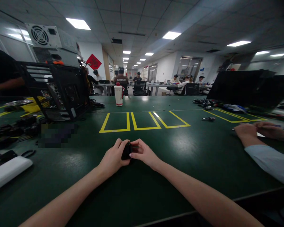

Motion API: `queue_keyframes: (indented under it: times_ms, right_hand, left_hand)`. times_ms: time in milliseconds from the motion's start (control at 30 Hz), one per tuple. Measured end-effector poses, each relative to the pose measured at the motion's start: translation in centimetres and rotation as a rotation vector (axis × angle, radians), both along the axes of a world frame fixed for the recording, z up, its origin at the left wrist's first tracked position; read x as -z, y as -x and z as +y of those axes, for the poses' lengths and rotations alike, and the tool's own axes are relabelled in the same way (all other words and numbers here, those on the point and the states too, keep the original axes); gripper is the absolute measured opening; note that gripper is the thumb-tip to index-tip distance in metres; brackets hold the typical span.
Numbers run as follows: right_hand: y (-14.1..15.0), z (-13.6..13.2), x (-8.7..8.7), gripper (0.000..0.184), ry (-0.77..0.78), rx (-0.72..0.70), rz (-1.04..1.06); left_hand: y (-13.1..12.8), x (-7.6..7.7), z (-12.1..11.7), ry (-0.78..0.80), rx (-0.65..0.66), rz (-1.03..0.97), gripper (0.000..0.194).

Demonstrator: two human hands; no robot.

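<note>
Both hands are meeting over one small black object (126, 151), which is sitting nearer the wearer than the white bottle (118, 95) and a touch to its right. The left hand (115, 156) is wrapping its outer side, thumb below, fingers above; the right hand (145, 154) is narrowing to a pinch at its other edge, thumb in front. That two-sided grip is probably keeping the piece steady while the fingertips are working on it, though the fingers are hiding most of its shape.

Moving out, three yellow tape outlines (145, 128) are lying on the green surface (85, 176), on the near side of the bottle and running off to its right; they are presumably marking out places for things. A small metal piece (208, 119) is lying well to the bottle's right, and beyond it, nearer the front, a co-worker's hands (246, 130) are resting above a blue sleeve (267, 157).

Now the containers! The bottle itself is standing upright under a red lid, so its contents are staying hidden. Left of the bottle, a black computer case (77, 93) is showing dim parts inside, too dark to name, and is bearing a grey box with a fan grille (40, 35) above.
</note>
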State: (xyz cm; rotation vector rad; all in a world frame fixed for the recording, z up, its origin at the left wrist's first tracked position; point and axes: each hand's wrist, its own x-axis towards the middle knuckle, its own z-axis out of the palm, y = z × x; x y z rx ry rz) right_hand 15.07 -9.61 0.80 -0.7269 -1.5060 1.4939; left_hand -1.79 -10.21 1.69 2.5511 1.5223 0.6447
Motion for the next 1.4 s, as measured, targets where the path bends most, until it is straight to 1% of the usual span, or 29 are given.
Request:
queue_keyframes:
  times_ms: [133,267,467,633,667,733,800,867,933,1000,1100,1133,1167,1233,1300,1400]
  right_hand:
    - [0.01,-0.01,-0.05,0.025,-0.011,0.049,-0.031]
    - [-0.07,0.28,-0.06,0.034,0.008,0.078,-0.088]
    - [-0.15,0.02,-0.24,0.034,0.008,0.001,-0.045]
    - [0.11,-0.07,-0.31,0.023,-0.030,0.058,-0.051]
    - [0.16,0.02,-0.29,0.023,-0.037,0.071,-0.058]
    - [0.22,0.24,-0.23,0.030,-0.030,0.086,-0.066]
    - [0.22,0.38,-0.14,0.037,-0.012,0.079,-0.067]
    - [0.17,0.35,-0.10,0.038,-0.006,0.053,-0.055]
    - [0.12,0.13,-0.16,0.036,-0.004,0.017,-0.031]
    - [0.12,-0.16,-0.29,0.033,-0.009,0.010,-0.015]
    - [0.21,-0.35,-0.46,0.020,-0.059,0.059,-0.035]
    - [0.24,-0.31,-0.47,0.018,-0.074,0.078,-0.047]
    - [0.25,-0.23,-0.45,0.020,-0.078,0.092,-0.057]
    - [0.21,0.01,-0.33,0.031,-0.056,0.110,-0.075]
    - [0.12,0.21,-0.17,0.037,-0.033,0.101,-0.086]
    - [0.03,0.19,-0.02,0.035,-0.027,0.036,-0.062]
  left_hand:
    - [0.02,-0.21,-0.11,0.014,0.002,-0.006,0.057]
    - [-0.07,-0.48,-0.18,0.036,0.000,-0.005,0.056]
    - [-0.11,-0.60,-0.21,0.056,-0.004,-0.013,0.056]
    - [-0.13,-0.62,-0.10,0.058,-0.010,-0.034,0.057]
    - [-0.15,-0.63,-0.07,0.056,-0.007,-0.039,0.056]
    - [-0.17,-0.64,-0.04,0.055,-0.004,-0.046,0.055]
    - [-0.17,-0.60,-0.02,0.053,-0.001,-0.049,0.054]
    - [-0.15,-0.52,-0.02,0.044,-0.003,-0.046,0.055]
    - [-0.12,-0.45,-0.02,0.041,-0.003,-0.044,0.056]
    - [-0.12,-0.46,-0.02,0.047,-0.005,-0.047,0.057]
    - [-0.19,-0.64,0.01,0.072,-0.011,-0.048,0.057]
    - [-0.23,-0.71,0.02,0.079,-0.015,-0.046,0.056]
    - [-0.28,-0.77,0.03,0.083,-0.018,-0.045,0.056]
    - [-0.37,-0.86,0.03,0.082,-0.024,-0.047,0.056]
    - [-0.41,-0.91,-0.01,0.088,-0.029,-0.051,0.056]
    - [-0.35,-0.95,-0.08,0.115,-0.036,-0.049,0.057]
